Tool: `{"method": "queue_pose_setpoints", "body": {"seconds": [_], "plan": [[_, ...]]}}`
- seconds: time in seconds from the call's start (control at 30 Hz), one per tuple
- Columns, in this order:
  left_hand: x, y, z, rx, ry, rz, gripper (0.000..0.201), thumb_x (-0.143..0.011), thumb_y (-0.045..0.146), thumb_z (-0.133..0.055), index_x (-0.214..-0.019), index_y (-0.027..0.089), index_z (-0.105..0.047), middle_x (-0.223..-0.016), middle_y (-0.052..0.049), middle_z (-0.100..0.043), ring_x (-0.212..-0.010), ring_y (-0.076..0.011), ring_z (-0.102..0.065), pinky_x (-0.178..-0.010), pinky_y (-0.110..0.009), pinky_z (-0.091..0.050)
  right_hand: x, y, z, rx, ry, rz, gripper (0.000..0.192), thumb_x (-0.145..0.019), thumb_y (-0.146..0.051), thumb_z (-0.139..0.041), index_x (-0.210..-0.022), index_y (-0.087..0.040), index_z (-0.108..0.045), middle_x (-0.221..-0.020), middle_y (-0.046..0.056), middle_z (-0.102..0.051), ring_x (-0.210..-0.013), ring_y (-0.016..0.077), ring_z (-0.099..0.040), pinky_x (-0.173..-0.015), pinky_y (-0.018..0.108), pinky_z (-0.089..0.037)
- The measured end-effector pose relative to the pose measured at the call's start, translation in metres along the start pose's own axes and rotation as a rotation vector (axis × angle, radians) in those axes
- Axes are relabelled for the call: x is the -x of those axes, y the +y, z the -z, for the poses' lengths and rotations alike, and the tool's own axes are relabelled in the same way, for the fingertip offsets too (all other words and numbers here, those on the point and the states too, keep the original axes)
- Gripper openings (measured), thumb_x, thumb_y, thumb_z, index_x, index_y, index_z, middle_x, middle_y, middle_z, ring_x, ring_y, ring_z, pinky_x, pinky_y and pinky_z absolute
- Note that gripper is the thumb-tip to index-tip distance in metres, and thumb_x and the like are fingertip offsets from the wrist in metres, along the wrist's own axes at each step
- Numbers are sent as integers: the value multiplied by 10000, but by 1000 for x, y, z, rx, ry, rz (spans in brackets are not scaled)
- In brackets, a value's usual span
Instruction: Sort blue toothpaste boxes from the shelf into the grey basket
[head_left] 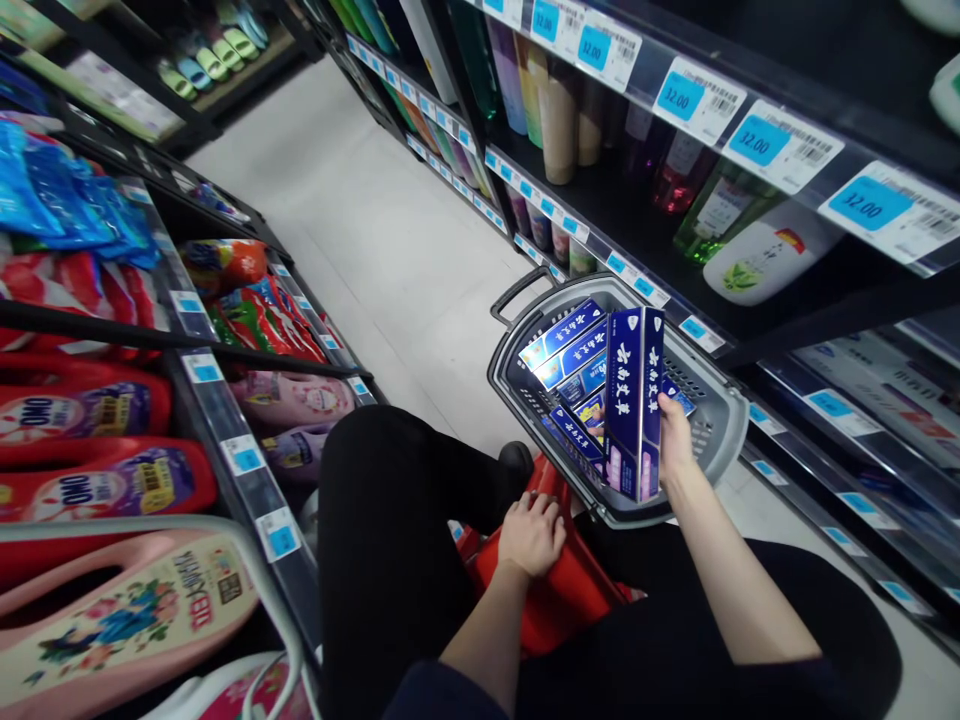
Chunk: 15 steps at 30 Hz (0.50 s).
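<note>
The right hand grips a tall blue toothpaste box, fingers wrapped around its lower end, the box upright just above the grey basket. Beneath those fingers more blue boxes lie flat in a row. The left hand rests closed on a red stool, knuckles up, its fingers curled over the edge. The step in hand looks like moving boxes between basket and shelf — which way I cannot tell. The next move calls for a firm hold and a clean tilt, since the box stands close against its neighbours.
</note>
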<state>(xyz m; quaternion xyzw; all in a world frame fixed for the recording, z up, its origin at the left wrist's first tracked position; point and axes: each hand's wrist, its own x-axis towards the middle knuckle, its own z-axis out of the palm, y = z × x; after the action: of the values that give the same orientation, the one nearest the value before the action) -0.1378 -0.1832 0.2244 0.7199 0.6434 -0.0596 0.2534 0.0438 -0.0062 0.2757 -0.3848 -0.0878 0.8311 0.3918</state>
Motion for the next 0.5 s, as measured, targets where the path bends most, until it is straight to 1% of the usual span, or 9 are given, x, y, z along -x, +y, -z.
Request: {"method": "queue_pose_setpoints", "body": {"seconds": [0.1, 0.17, 0.23, 0.33, 0.43, 0.5], "plan": [[0, -1, -1, 4, -1, 3, 252, -871, 278, -462, -1004, 214, -666, -1089, -56, -678, -1045, -293, -545, -855, -431, -474, 0, 0, -2, -50, 14, -18, 498, -687, -510, -654, -1061, -182, -628, -836, 86, -729, -895, 318, -684, -801, 498, -564], [0, -1, -1, 2, 1, 2, 252, -871, 278, -461, -1001, 214, -666, -1086, -59, -678, -1045, -292, -544, -857, -430, -473, 0, 1, -3, -70, -6, -59, 466, -716, -517, -643, -1040, -182, -634, -843, 84, -727, -870, 302, -686, -802, 482, -565], [0, -1, -1, -4, 3, 0, 251, -873, 279, -459, -998, 214, -667, -1079, -64, -678, -1042, -288, -544, -858, -428, -471, 2, 3, -5, -85, -62, -123, 459, -757, -560, -592, -1003, -177, -645, -864, 88, -724, -820, 280, -685, -783, 465, -567], [0, -1, 0, -10, 10, -7, 246, -874, 282, -461, -989, 216, -668, -1074, -64, -676, -1030, -280, -548, -857, -422, -466, 4, 6, -7, -76, -171, -199, 523, -809, -618, -490, -973, -151, -657, -912, 113, -716, -729, 244, -669, -742, 437, -567], [0, 0, 1, -9, 19, -11, 240, -870, 284, -467, -984, 216, -667, -1064, -65, -676, -1018, -280, -548, -839, -418, -464, 3, 10, -7, -38, -220, -196, 570, -830, -628, -449, -1005, -125, -651, -956, 146, -706, -728, 232, -662, -725, 401, -558], [0, 0, 1, -6, 24, -9, 238, -866, 280, -471, -977, 213, -670, -1058, -72, -677, -1017, -281, -547, -829, -417, -463, 2, 11, -7, -6, -238, -211, 559, -831, -620, -451, -1005, -125, -643, -948, 151, -707, -710, 227, -659, -646, 363, -552]]}}
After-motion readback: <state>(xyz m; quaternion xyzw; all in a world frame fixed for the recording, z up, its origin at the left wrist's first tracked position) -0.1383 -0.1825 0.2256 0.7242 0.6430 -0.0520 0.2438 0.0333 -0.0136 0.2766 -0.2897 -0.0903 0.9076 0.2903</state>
